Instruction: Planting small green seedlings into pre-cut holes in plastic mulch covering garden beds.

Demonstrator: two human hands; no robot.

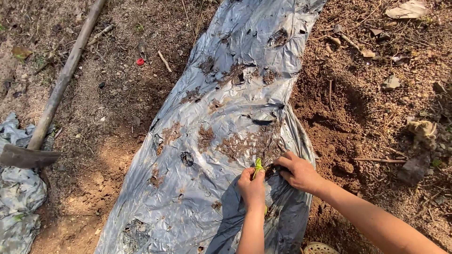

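A long strip of silver plastic mulch sheet (226, 117) lies over a raised soil bed, with several torn holes and patches of soil on it. My left hand (252, 188) is closed around a small green seedling (258, 165) and holds it upright at a hole in the sheet. My right hand (297, 171) rests just to the right of the seedling, fingers bent down into the soil at the same hole. Both forearms reach in from the bottom right.
A hoe with a long wooden handle (63, 80) and a flat blade (26, 157) lies on the left. Crumpled plastic sheet (16, 197) sits at the bottom left. A small red cap (140, 61) lies on the dirt. Loose brown soil (343, 136), stones and dry leaves lie on the right.
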